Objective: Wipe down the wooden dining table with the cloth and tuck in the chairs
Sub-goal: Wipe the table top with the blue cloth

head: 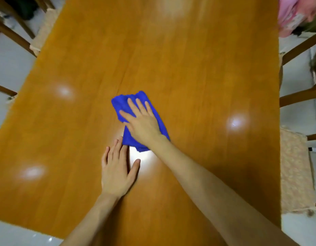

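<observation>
Fingers of right hand straight, pressing cloth; left hand flat on table.

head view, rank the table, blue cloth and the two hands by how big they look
1. wooden table, by far.
2. blue cloth, though the right hand covers much of it.
3. left hand and right hand look about alike, so unranked.
</observation>
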